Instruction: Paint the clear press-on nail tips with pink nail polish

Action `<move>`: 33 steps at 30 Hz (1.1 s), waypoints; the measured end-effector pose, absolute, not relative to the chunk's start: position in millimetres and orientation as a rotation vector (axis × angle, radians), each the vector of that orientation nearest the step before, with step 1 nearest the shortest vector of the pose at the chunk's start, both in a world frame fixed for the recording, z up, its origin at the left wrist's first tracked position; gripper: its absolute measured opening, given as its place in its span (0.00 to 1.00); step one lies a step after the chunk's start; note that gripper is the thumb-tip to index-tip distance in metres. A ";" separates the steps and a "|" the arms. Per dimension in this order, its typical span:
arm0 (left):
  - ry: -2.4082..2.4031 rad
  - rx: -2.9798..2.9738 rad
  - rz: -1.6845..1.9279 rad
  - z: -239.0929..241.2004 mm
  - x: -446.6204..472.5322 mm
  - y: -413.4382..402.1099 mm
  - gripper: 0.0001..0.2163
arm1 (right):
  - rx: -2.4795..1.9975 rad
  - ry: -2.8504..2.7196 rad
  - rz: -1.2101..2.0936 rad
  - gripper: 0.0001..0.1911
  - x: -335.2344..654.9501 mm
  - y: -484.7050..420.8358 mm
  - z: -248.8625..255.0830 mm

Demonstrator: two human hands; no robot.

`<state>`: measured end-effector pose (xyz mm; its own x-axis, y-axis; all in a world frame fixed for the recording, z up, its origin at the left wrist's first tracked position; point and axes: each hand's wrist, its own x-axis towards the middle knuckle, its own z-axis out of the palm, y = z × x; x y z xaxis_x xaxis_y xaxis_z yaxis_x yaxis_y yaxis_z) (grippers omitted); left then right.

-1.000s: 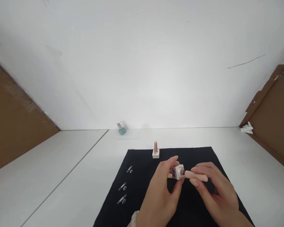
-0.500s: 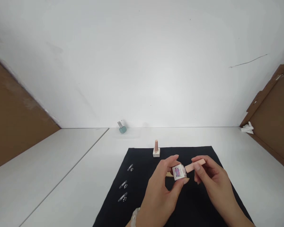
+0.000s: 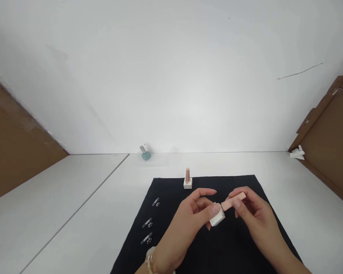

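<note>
My left hand (image 3: pixel 193 215) grips the white square body of a nail polish bottle (image 3: pixel 217 218) between thumb and fingers, its index finger stretched out above. With thumb and fingertips, my right hand (image 3: pixel 255 213) holds the same bottle's long peach cap (image 3: pixel 233 201). Cap and body meet in line, tilted, above the black mat (image 3: pixel 225 251). Whether the cap is screwed tight I cannot tell. Behind my hands, a second nail polish bottle (image 3: pixel 188 184) with a pinkish cap and white square base stands upright on the mat.
Several small clear-and-silver pieces lie along the mat's left side, among them a slim one (image 3: pixel 146 238). A teal nail polish bottle (image 3: pixel 145 155) leans by the back wall. Crumpled white tissue (image 3: pixel 297 153) lies at the right near a brown cardboard panel (image 3: pixel 328 140).
My left hand has shifted its grip and turned the bottle body, so the flower-printed face no longer shows. The thumb now lies over the body. My right hand keeps hold of the cap.
</note>
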<state>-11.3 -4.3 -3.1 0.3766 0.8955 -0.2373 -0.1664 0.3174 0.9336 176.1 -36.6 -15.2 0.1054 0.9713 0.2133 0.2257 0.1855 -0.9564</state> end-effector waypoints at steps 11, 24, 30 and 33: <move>0.997 1.185 0.904 -14.7 -9.6 -6.8 0.20 | -1.414 -1.392 0.841 0.17 176.4 -36.2 -18.3; 1.084 1.729 1.006 -21.6 -13.1 -16.0 0.21 | -1.418 -1.401 0.859 0.18 178.2 -33.5 -16.0; 1.116 1.698 1.017 -20.8 -7.4 -14.2 0.20 | -1.410 -1.361 0.862 0.19 177.8 -34.0 -15.7; 1.179 1.667 1.006 -16.8 -4.7 -14.6 0.19 | -1.376 -1.391 0.811 0.17 178.4 -35.6 -15.5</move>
<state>-4.7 -14.6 -16.8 0.2360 0.9617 0.1393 0.2892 -0.2063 0.9348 178.4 -35.6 -15.5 0.1216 0.9756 0.1826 0.3215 0.1354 -0.9372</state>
